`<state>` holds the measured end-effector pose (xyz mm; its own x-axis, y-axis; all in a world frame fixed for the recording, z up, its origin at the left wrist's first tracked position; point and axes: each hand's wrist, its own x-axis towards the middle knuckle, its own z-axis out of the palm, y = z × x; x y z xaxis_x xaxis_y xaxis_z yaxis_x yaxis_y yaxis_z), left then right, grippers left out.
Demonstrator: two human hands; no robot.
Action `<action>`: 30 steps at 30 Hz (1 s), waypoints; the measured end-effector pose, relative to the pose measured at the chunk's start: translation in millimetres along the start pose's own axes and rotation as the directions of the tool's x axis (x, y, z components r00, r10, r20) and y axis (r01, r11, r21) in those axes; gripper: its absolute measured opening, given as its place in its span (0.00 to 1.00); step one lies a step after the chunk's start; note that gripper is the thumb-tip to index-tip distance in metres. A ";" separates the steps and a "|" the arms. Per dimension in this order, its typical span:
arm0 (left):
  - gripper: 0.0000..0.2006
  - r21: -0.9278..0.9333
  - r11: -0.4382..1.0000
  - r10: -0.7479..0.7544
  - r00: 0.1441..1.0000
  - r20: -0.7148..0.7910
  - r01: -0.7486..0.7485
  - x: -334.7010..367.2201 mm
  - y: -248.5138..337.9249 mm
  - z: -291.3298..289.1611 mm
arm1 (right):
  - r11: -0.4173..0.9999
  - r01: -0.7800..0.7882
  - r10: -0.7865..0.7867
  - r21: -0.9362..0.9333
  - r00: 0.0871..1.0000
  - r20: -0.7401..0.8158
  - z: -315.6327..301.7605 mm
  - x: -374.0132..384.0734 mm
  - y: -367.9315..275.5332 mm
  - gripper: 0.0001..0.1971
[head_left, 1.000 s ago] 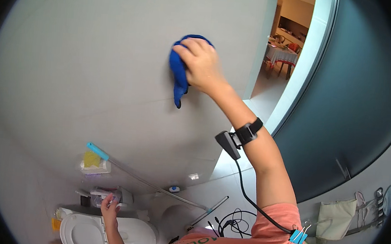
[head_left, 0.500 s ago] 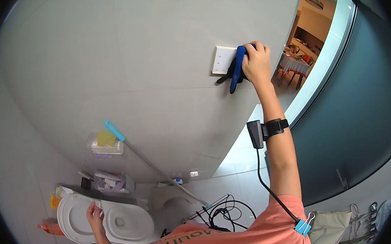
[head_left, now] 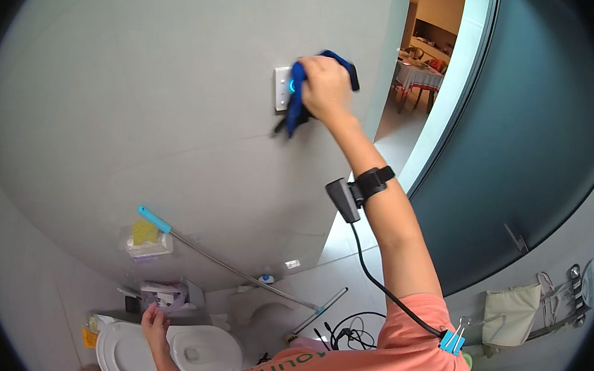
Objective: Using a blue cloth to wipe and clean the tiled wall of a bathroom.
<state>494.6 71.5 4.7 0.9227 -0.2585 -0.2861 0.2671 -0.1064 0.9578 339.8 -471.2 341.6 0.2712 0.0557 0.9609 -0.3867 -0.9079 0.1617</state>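
My right hand point(head_left: 326, 86) is closed around a bunched blue-and-black cloth point(head_left: 293, 115) and presses it against the wall. The cloth covers the right part of a white switch plate point(head_left: 281, 90), and a small blue light glows at its edge. Black and blue ends of the cloth hang below my fingers. Low on the left, my left hand point(head_left: 155, 324) is lifted in front of the toilet point(head_left: 210, 353), its fingers loosely bent and apart, with nothing visible in them.
A squeegee with a turquoise handle point(head_left: 153, 218) leans on the wall, its blade on the floor near black cables point(head_left: 355, 333). A tissue box point(head_left: 147, 247) is on the wall. To the right are a doorway and a dark door point(head_left: 524, 134); a beige cloth point(head_left: 510, 315) hangs below.
The view has shifted, so the plate and doorway sit farther left. My right hand has moved over the plate with the cloth, and a blue light now shows. My left hand has risen slightly.
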 end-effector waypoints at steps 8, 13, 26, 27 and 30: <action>0.18 -0.001 0.999 -0.047 0.999 -0.026 0.047 0.2 -18.7 1.3 | 0.999 -0.027 0.027 -0.025 1.000 -0.004 10.9 0.5 -36.3 0.15; 0.16 0.004 1.000 -0.013 1.000 -0.006 0.013 -2.8 -14.7 3.6 | 0.987 0.094 -0.097 0.134 0.995 0.022 7.9 4.3 -10.8 0.14; 0.17 -0.011 0.999 -0.050 0.997 -0.064 0.049 -10.3 -30.0 -9.8 | 0.974 0.116 -0.112 0.195 0.993 -0.034 5.5 10.5 -24.0 0.13; 0.17 -0.029 0.999 -0.048 0.996 -0.069 0.046 -9.0 -29.8 -9.6 | 0.980 0.101 -0.098 0.172 0.995 -0.030 3.7 8.3 -12.7 0.13; 0.17 -0.031 0.998 -0.051 0.995 -0.085 0.049 -9.4 -29.2 -8.7 | 0.997 -0.013 0.015 0.072 0.999 -0.030 -2.2 -3.8 -2.1 0.13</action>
<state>480.5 85.3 -20.3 0.9281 -0.1706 -0.3311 0.3202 -0.0888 0.9432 337.6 -468.6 338.1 0.2390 0.0543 0.9695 -0.3260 -0.9360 0.1328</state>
